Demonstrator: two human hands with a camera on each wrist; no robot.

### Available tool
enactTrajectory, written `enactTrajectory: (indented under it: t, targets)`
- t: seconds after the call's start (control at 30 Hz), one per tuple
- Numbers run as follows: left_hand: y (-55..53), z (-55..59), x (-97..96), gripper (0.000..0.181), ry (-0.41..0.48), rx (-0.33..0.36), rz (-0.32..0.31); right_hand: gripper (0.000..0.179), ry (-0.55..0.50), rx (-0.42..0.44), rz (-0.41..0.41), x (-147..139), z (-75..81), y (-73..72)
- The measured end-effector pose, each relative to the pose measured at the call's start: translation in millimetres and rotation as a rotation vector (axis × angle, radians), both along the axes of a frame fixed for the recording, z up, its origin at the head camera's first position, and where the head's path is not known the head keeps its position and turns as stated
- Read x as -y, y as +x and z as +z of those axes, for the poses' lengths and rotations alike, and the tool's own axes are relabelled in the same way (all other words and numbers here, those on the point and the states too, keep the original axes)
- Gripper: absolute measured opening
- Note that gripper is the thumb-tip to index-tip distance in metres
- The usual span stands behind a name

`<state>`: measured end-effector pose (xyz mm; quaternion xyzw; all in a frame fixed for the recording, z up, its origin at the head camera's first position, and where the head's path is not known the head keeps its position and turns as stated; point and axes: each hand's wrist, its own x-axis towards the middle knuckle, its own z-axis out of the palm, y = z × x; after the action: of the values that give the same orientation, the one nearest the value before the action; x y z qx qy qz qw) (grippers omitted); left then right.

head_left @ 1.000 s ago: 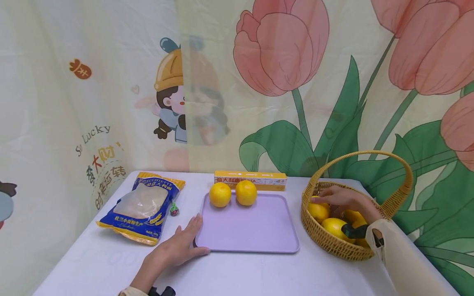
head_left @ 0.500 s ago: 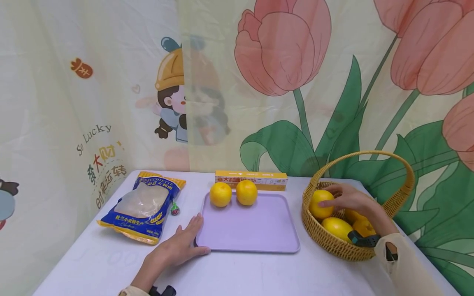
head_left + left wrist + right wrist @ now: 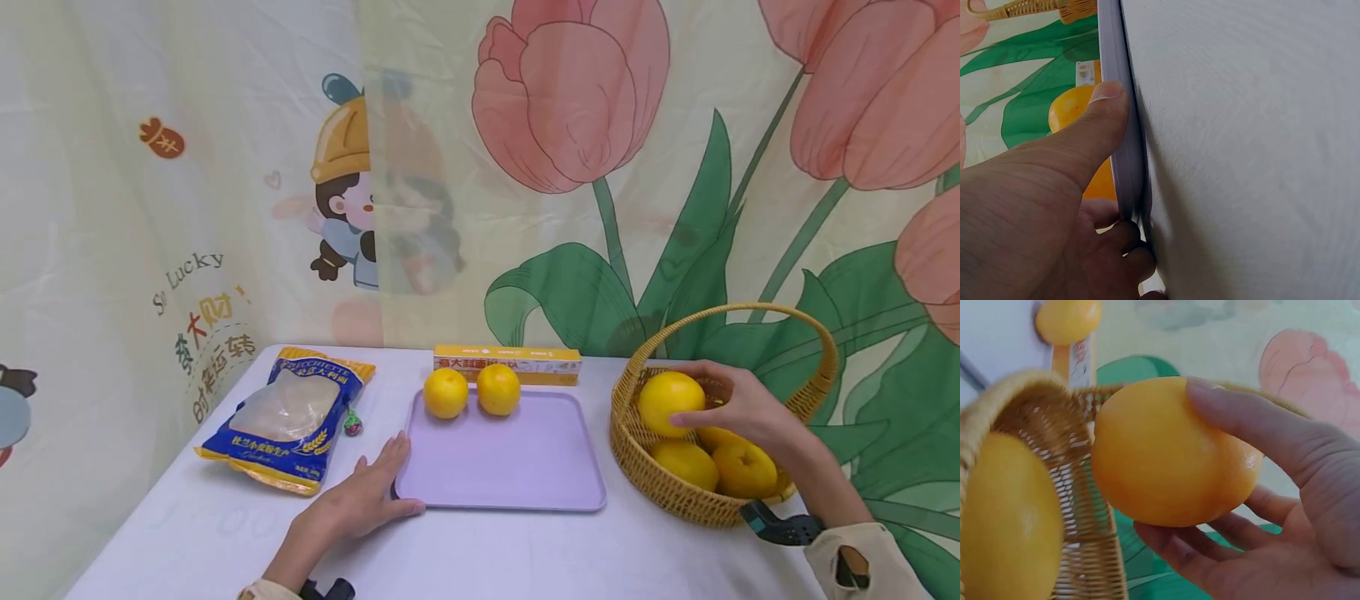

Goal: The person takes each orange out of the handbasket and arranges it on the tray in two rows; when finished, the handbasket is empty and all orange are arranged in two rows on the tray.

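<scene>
- One pale fabric backdrop printed with pink tulips [image 3: 255, 125], hung behind everything.
- One white cloth-covered table [image 3: 517, 558], bearing all the rest.
- One round golden wicker basket with a tall arched handle [image 3: 643, 477], standing on the right side, not noticeably shifted.
- One flat lilac rectangular tray [image 3: 517, 467], lying mid-table, unmoved over the last second.
- One blue-and-yellow plastic pasta bag [image 3: 292, 417], lying to the left, apart from the tray.
- One long yellow-orange cardboard box [image 3: 543, 367], set just behind the tray.
- Left hand [image 3: 371, 492], at the tray's near left corner: fingers along the side, thumb at the near rim; touching, not clasped round it, and no change seen.
- Right hand [image 3: 742, 400], grasping one fruit between thumb and fingers; drawn back from the basket's left wall within the last half second.
- Held smooth yellow-orange round fruit [image 3: 670, 404], now raised and shifted rightward, yet within the basket's outline in the head view; hard to judge whether fully above the rim. Seemingly picked up securely, with removal from the basket not yet complete.
- Three similar yellow fruits [image 3: 742, 468], left in the basket, more plainly visible now.
- Two bright yellow-orange round fruits [image 3: 446, 393], side by side at the tray's far edge, toward the left corner; unchanged.
- One tiny green-and-red trinket [image 3: 353, 423], just beside the bag.
</scene>
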<state>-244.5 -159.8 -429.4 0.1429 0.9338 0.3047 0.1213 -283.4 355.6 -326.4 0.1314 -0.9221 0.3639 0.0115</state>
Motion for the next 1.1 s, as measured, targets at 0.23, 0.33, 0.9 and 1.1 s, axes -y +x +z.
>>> enactTrajectory:
  t: [0.23,0.33,0.9,1.1]
  targets:
    - [-1.2,1.3,0.3,0.101,0.002,0.018,0.009,0.067,-0.172,-0.076,0.108,7.2,11.9,15.3]
    - [-1.8,1.3,0.1,0.101,0.004,0.023,0.008,0.067,-0.218,-0.093,0.135,11.6,16.0,19.5]
    - [-9.3,-14.5,4.1,0.107,0.022,-0.002,-0.001,0.059,-0.494,-0.105,0.215,57.7,31.5,21.4]
    - [-11.6,-21.9,5.6,0.108,0.022,-0.022,0.003,0.057,-0.529,-0.117,0.184,79.6,27.3,11.4]
